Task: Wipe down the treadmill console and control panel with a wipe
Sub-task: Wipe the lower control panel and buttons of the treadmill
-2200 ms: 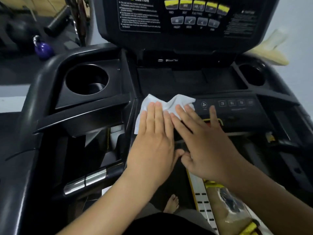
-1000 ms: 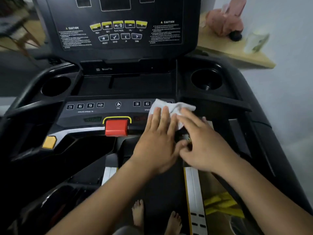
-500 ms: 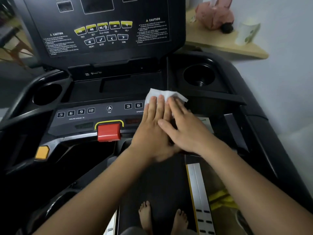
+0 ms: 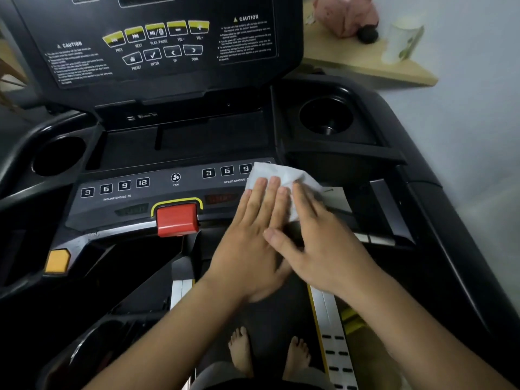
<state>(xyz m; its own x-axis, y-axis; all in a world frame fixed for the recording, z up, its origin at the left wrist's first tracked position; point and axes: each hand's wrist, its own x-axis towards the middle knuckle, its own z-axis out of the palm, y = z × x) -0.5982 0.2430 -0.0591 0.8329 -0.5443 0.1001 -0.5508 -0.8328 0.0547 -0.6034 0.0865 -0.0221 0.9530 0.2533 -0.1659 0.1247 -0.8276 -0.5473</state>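
The left hand (image 4: 250,240) and right hand (image 4: 326,243) lie flat, fingers straight, pressing the wipe (image 4: 284,174) onto the right end of the control panel (image 4: 168,192). It has travelled there from the panel's left, so this strip looks nearly done.

A: How many cup holders (image 4: 326,116) are there?
B: Two, one at frame left, one at upper right. Also one wipe (image 4: 284,173), two hands (image 4: 247,249), one red button (image 4: 176,219), seven number keys (image 4: 87,191) in view, two bare feet (image 4: 242,350).

Dim, flat indoor light; wide-angle bending at the edges, soft focus, slight motion blur.
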